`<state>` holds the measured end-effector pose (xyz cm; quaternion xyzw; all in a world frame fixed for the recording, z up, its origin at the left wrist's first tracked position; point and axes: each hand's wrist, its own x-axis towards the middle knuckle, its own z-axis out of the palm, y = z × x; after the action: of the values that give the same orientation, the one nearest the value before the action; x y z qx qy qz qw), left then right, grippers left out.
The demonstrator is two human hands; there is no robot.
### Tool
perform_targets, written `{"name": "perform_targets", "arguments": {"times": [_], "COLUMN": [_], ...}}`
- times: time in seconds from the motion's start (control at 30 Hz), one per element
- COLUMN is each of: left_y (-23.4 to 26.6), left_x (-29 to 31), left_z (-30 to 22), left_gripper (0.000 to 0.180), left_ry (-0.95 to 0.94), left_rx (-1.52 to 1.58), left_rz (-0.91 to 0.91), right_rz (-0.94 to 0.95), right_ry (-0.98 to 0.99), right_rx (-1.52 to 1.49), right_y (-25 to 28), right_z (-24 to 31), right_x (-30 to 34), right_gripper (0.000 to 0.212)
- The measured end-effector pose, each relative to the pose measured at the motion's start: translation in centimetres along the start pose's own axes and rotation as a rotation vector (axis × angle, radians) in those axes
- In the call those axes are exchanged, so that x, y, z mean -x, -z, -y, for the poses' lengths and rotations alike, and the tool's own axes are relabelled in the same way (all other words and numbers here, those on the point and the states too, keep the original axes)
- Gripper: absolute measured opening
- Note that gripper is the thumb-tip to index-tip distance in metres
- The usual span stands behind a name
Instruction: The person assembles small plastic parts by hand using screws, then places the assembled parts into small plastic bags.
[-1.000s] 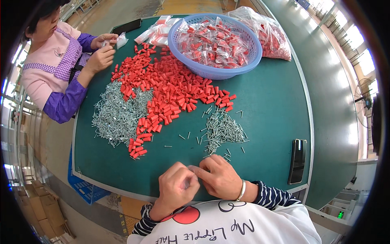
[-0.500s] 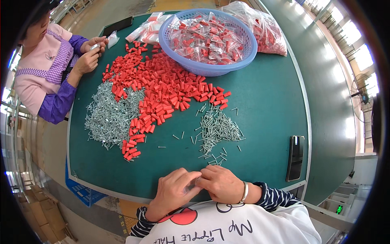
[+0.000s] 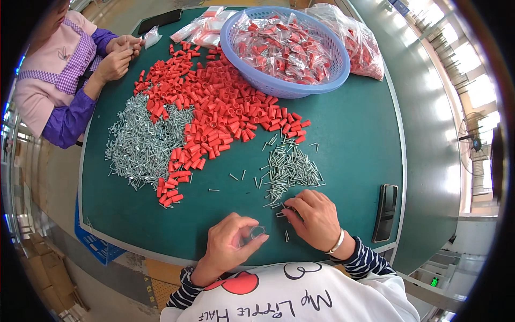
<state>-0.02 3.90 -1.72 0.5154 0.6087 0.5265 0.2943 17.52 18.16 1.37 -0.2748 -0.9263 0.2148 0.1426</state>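
My left hand [image 3: 225,242], near the front edge of the table, is closed round a small clear plastic bag [image 3: 258,232]. The bag's mouth gapes toward the right. At the near end of a small pile of screws [image 3: 292,167], my right hand [image 3: 317,221] pinches screws [image 3: 281,211] between thumb and fingertips. How many it has is unclear. Two loose screws [image 3: 287,236] lie between my hands. Beyond them spreads a heap of red plastic caps [image 3: 228,110], with a larger heap of silvery screws [image 3: 142,147] on its left.
A blue basket [image 3: 287,91] of filled bags stands at the back, beside a big clear sack [image 3: 357,48] of red pieces. A phone [image 3: 385,213] lies at the right edge. Across the left corner, a co-worker's hands [image 3: 119,58] handle something small near another clear bag [image 3: 152,37].
My right hand has left the bag and moved forward and right to the small screw pile. The bag's mouth now shows open in my left hand. The view has shifted slightly.
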Motion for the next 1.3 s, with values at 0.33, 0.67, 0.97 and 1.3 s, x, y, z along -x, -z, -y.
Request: {"name": "perform_targets", "arguments": {"times": [0.33,0.67,0.97,1.3], "left_y": [0.3,0.7,0.6,0.4], "left_x": [0.1,0.4,0.3,0.1], "left_z": [0.7,1.0,1.0,1.2], "left_gripper": [0.035,0.036,0.037,0.037], "left_ry": [0.022,0.033,0.007,-0.007], "left_rx": [0.051,0.053,0.010,0.006], "left_rz": [-0.083,-0.142,-0.142,-0.137], "right_rz": [0.147,0.183,0.427,0.453], "right_ry": [0.265,0.243,0.424,0.542], "right_rx": [0.018,0.037,0.164,0.299], "right_y": [0.1,-0.4,0.9,1.0], "right_z": [-0.3,0.6,0.4,0.0], "right_x": [-1.0,-2.6,-4.8,-5.6], "right_gripper": [0.017,0.024,0.018,0.007]}}
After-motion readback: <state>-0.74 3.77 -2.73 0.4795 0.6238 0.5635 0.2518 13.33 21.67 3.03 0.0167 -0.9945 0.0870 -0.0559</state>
